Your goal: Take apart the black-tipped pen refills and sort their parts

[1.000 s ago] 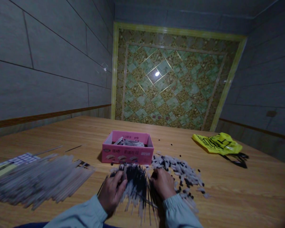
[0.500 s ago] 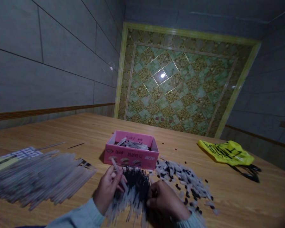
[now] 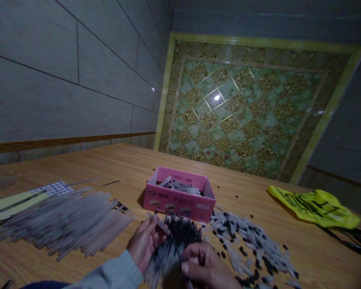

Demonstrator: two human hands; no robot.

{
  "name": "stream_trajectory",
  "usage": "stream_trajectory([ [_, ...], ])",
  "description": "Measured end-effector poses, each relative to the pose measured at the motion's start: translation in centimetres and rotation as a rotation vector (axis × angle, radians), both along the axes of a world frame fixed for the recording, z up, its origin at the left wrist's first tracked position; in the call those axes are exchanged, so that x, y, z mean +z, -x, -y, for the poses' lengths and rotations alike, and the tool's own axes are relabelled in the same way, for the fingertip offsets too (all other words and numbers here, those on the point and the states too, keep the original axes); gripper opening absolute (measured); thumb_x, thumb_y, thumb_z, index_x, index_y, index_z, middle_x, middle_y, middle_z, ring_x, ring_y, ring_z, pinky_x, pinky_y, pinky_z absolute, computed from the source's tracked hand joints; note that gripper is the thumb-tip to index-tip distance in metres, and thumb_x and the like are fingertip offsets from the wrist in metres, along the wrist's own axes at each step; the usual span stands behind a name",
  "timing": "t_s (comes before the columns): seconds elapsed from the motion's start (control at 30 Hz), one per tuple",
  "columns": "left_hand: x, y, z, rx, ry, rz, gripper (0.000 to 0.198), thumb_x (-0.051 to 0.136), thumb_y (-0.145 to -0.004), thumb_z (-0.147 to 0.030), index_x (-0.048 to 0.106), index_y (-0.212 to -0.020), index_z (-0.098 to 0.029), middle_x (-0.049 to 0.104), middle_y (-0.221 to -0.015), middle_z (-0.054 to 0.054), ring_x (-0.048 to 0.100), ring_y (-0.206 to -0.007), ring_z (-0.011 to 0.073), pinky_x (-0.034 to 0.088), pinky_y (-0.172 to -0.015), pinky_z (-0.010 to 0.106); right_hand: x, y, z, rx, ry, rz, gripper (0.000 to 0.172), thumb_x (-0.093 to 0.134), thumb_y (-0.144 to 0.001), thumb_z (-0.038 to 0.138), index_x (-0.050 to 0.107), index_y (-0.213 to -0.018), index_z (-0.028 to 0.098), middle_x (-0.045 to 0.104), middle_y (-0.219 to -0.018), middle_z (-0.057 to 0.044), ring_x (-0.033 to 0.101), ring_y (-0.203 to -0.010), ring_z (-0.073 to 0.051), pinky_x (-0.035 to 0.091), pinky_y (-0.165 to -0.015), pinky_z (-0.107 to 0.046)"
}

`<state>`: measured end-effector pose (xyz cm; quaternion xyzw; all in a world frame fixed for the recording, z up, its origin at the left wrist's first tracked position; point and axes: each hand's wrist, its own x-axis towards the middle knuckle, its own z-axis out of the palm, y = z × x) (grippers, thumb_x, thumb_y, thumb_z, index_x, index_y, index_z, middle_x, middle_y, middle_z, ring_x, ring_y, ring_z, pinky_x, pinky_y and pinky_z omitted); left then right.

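Between thumb and fingers, my left hand [image 3: 149, 241] pinches a short, translucent whitish tube [image 3: 162, 225]. My right hand [image 3: 203, 263] is closed, its fingertips on a thin dark stick [image 3: 176, 245] that slants up toward the tube; whether the two touch I cannot make out. Beneath and between both hands lies a pile of thin sticks [image 3: 183, 230], black at the far end and translucent nearer me. Just beyond, a pink box [image 3: 179, 202] holds several whitish tube-like pieces [image 3: 180, 186].
Left of my hands lies a heap of long translucent tubes [image 3: 63, 224], near a yellow sheet [image 3: 15, 206] and a checked sheet [image 3: 55, 187]. Small whitish and black pieces [image 3: 249, 237] are strewn at right. A yellow bag [image 3: 315, 208] with black straps lies farther right. Tiled walls border the wooden table [image 3: 120, 158].
The view has shifted, so the table things appear farther right. My right hand has come up from the stick pile with a thin dark stick, which now points toward the tube in my left hand.
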<state>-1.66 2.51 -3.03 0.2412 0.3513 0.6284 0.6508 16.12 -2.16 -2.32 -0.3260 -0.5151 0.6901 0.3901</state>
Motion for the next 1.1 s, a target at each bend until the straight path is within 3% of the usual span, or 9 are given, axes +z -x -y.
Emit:
stream_trajectory([
  [0.3, 0.5, -0.1, 0.5, -0.044, -0.047, -0.046, 0.016, 0.063, -0.076, -0.027, 0.054, -0.077, -0.014, 0.067, -0.060, 0.004, 0.064, -0.050, 0.0129, 0.052, -0.044, 0.019, -0.6, -0.3, -0.1, -0.014, 0.020, -0.011, 0.034, 0.079, -0.057, 0.036, 0.054, -0.066, 0.015, 0.040, -0.035, 0.012, 0.030, -0.026, -0.001, 0.019, -0.030, -0.014],
  [0.8, 0.7, -0.1, 0.9, -0.059, -0.067, -0.109, 0.021, 0.062, -0.076, -0.034, 0.051, -0.078, -0.016, 0.067, -0.059, 0.002, 0.061, -0.049, 0.0103, 0.049, -0.045, 0.018, -0.2, -0.3, 0.2, -0.003, 0.004, 0.026, 0.033, 0.078, -0.059, 0.036, 0.054, -0.067, 0.014, 0.044, -0.033, 0.010, 0.037, -0.026, -0.003, 0.023, -0.029, -0.012],
  [0.97, 0.8, -0.3, 1.2, -0.140, -0.078, -0.164, 0.027, 0.067, -0.071, -0.037, 0.055, -0.081, -0.015, 0.068, -0.061, 0.002, 0.060, -0.047, 0.0088, 0.045, -0.043, 0.015, 0.4, -0.5, -0.1, -0.075, -0.079, 0.002, 0.039, 0.077, -0.061, 0.040, 0.055, -0.078, 0.013, 0.048, -0.037, 0.009, 0.035, -0.026, -0.002, 0.021, -0.030, -0.012],
  [1.1, 0.7, -1.1, 2.3, -0.307, -0.068, -0.140, 0.026, 0.073, -0.066, -0.031, 0.055, -0.076, -0.015, 0.067, -0.060, 0.002, 0.062, -0.050, 0.0096, 0.046, -0.043, 0.015, 0.8, 0.0, -0.1, -0.195, -0.111, -0.007, 0.041, 0.077, -0.060, 0.043, 0.049, -0.072, 0.016, 0.055, -0.038, 0.006, 0.032, -0.026, -0.001, 0.018, -0.029, -0.012],
])
